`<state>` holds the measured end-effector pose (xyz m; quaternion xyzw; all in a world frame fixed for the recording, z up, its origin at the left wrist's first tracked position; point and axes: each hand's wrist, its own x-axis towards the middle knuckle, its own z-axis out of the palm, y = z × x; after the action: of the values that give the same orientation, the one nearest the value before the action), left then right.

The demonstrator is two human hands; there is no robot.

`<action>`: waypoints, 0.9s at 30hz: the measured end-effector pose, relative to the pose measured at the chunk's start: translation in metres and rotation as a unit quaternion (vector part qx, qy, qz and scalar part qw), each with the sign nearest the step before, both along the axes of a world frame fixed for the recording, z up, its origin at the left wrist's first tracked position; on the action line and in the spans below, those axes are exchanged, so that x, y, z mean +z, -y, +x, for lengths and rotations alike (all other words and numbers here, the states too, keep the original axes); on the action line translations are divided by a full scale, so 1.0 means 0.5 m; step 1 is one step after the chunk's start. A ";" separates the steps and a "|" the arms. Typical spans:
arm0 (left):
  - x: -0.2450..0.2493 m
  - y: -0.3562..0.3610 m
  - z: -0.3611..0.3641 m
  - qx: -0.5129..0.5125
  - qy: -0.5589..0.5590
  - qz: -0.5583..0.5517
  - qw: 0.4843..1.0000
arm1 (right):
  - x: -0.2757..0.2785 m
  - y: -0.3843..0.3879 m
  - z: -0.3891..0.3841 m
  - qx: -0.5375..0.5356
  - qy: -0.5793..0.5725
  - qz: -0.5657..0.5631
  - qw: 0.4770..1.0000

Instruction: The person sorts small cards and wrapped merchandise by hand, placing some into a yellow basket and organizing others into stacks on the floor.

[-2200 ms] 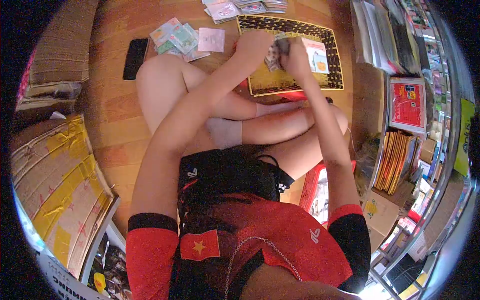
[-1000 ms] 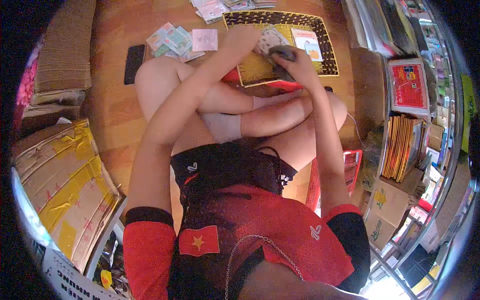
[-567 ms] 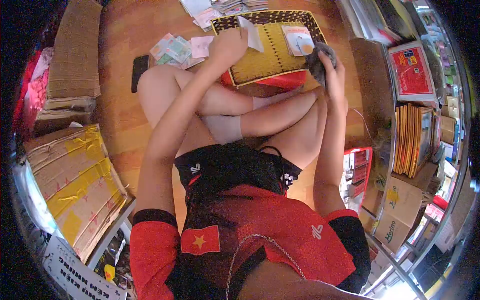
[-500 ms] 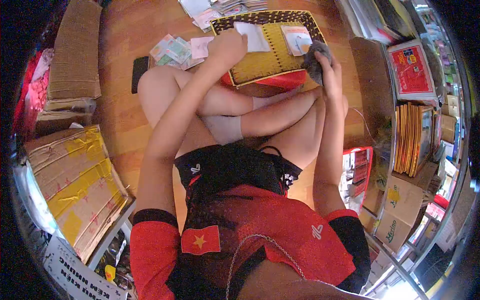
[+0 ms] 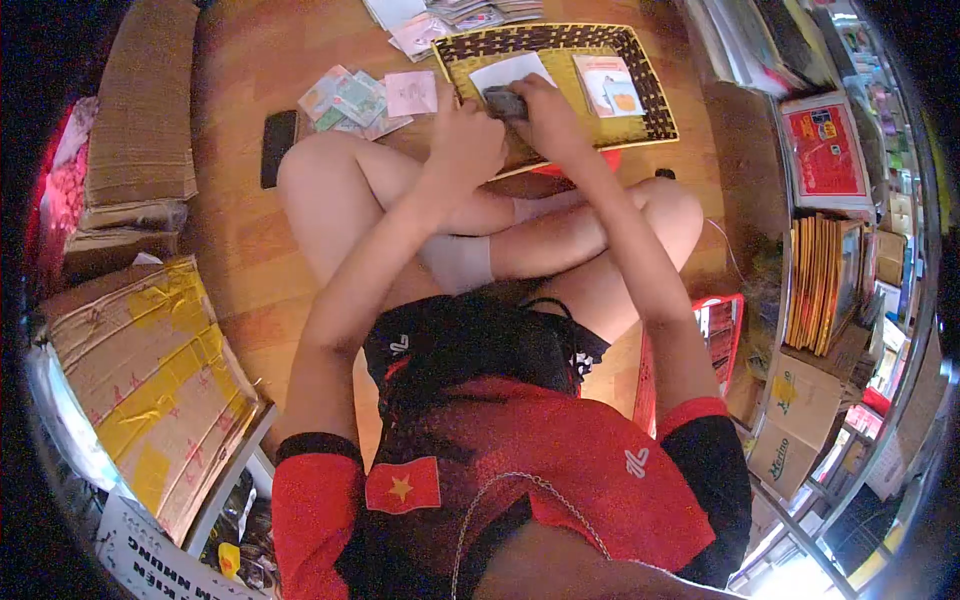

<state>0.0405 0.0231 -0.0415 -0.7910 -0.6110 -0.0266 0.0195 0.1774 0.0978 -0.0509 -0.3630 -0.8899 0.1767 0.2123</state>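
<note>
A yellow-and-brown woven basket stands in front of my crossed legs. My right hand reaches over it, fingers closed round a crumpled dark grey cloth. The cloth lies against the lower part of a white paper in the basket. My left hand is at the basket's near left side, close to the cloth. Its fingers are curled, with one pointing up along the rim; what they grip is hidden. A printed card or packet lies in the right half of the basket.
Left of the basket lie a pink paper, several coloured notes or cards and a black phone-like object. Stacked papers lie behind it. Cardboard boxes line the left; loaded shelves stand on the right.
My right hand has carried the grey cloth left, from the basket's right side to the white paper. My left hand has moved off the paper and nearer me. The basket has shifted slightly right.
</note>
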 end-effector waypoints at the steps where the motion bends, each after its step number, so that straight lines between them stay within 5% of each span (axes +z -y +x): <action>1: 0.011 -0.003 0.000 0.007 0.004 -0.042 0.999 | -0.013 -0.014 -0.012 0.032 0.009 0.009 0.999; 4: -0.008 -0.007 0.007 0.018 0.014 -0.035 0.999 | -0.021 -0.060 -0.021 0.015 0.048 0.066 0.997; 11: -0.051 0.001 0.014 0.026 0.049 0.076 0.996 | 0.016 -0.045 -0.001 -0.123 0.134 -0.009 0.983; 17: 0.009 -0.007 -0.006 0.006 0.079 -0.124 0.989 | -0.011 -0.020 -0.016 0.012 0.056 0.026 0.998; 24: -0.037 -0.004 -0.003 0.003 0.080 0.034 0.996 | -0.020 -0.114 -0.018 -0.061 0.090 0.064 0.992; 27: -0.039 -0.002 -0.004 0.005 0.090 0.031 0.995 | 0.007 -0.073 0.010 -0.136 0.153 -0.070 0.976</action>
<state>0.0384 0.0241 -0.0608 -0.7815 -0.6129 -0.1163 -0.0110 0.1825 0.1345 -0.0473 -0.5175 -0.8394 0.1505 0.0698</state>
